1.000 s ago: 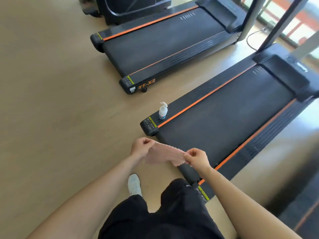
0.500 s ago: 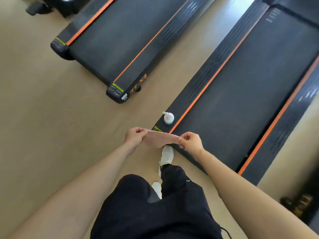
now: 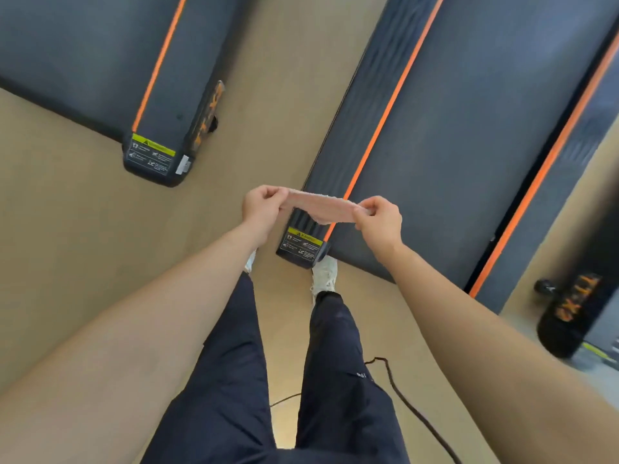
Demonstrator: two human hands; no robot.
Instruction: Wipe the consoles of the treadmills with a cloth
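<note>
A folded pink cloth (image 3: 318, 207) is stretched between my two hands in the middle of the view. My left hand (image 3: 263, 207) pinches its left end and my right hand (image 3: 380, 221) pinches its right end. Beneath the cloth lies the rear left corner of the nearer treadmill (image 3: 452, 128), black with orange stripes. A second treadmill (image 3: 100, 61) lies at the upper left. No console is in view. The spray bottle seen earlier is hidden behind the cloth or out of sight.
The floor (image 3: 67, 246) is tan wood. My white shoes (image 3: 325, 274) stand at the treadmill's rear corner. A dark cord (image 3: 412, 406) trails over the floor by my right leg. The end of another black machine (image 3: 569, 313) sits at the right edge.
I have stepped closer to the nearer treadmill and my view has tilted down, so its consoles and the bottle are gone from sight. Both hands still hold the cloth stretched between them.
</note>
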